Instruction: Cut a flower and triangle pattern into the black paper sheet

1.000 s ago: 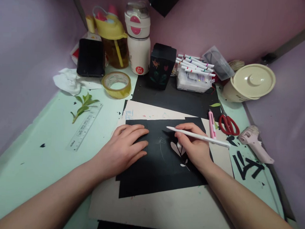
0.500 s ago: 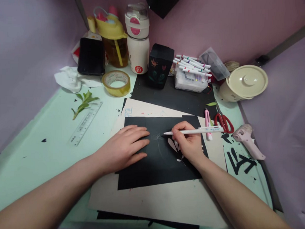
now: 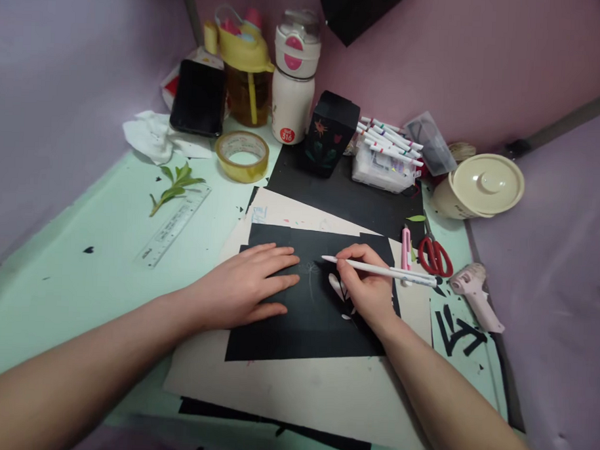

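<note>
My left hand (image 3: 253, 286) lies flat on the left part of a sheet of black paper (image 3: 286, 336), its fingers slightly spread. A white pen (image 3: 372, 267) is pinched in my right hand (image 3: 369, 280), its tip pointing left, close over the sheet. Near that tip a faint pale drawing of a flower (image 3: 309, 270) with a thin curved stem shows on the black surface. Cut-out leaf shapes beside my right hand are partly covered by its fingers. Under the black paper is a larger pale sheet (image 3: 294, 399).
Right of the sheets are a pink utility knife (image 3: 406, 247), red-handled scissors (image 3: 434, 257), a glue gun (image 3: 477, 297) and black paper strips (image 3: 456, 332). At left are a ruler (image 3: 174, 228), a leafy sprig (image 3: 176, 186) and a tape roll (image 3: 241, 175). Behind stand a bottle (image 3: 293, 106), markers (image 3: 391, 143) and a lidded pot (image 3: 488, 182).
The whole view has shifted and tilted slightly. The pen tip has moved a little away from the flower drawing, up the sheet. My left hand stays flat on the paper.
</note>
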{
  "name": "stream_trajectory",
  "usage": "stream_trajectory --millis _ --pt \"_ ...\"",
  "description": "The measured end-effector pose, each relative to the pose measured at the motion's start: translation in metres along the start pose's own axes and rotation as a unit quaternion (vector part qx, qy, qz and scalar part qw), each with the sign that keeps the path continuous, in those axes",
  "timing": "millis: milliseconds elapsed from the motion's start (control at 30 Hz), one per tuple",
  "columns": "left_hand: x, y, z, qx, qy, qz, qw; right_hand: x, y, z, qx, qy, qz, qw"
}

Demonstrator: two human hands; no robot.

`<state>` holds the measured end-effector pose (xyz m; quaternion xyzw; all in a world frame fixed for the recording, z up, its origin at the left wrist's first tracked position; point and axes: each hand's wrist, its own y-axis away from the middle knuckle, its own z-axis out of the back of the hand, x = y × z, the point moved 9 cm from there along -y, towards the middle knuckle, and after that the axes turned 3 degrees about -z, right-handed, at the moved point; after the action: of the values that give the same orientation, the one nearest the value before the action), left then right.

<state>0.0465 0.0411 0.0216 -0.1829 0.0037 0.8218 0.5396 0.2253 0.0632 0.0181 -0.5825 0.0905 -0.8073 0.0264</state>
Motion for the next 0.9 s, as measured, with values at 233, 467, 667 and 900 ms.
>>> stream_trajectory --millis 233,467,667,900 --pt "0.002 0.001 -0.002 -0.003 0.004 0.009 1.0 -0.003 0.001 0.002 -0.014 -0.01 -0.009 1.0" --pt "0.001 0.001 -0.001 -0.01 0.008 0.007 1.0 0.003 0.001 0.009 -0.011 -0.005 -0.039 0.999" --pt "0.0 0.001 -0.003 0.003 -0.012 0.009 1.0 0.024 0.015 0.004 0.115 0.032 -0.095 0.988" --pt "-0.006 0.0 -0.005 0.013 0.0 0.011 1.0 0.008 0.02 0.0 0.104 0.086 -0.039 0.99"
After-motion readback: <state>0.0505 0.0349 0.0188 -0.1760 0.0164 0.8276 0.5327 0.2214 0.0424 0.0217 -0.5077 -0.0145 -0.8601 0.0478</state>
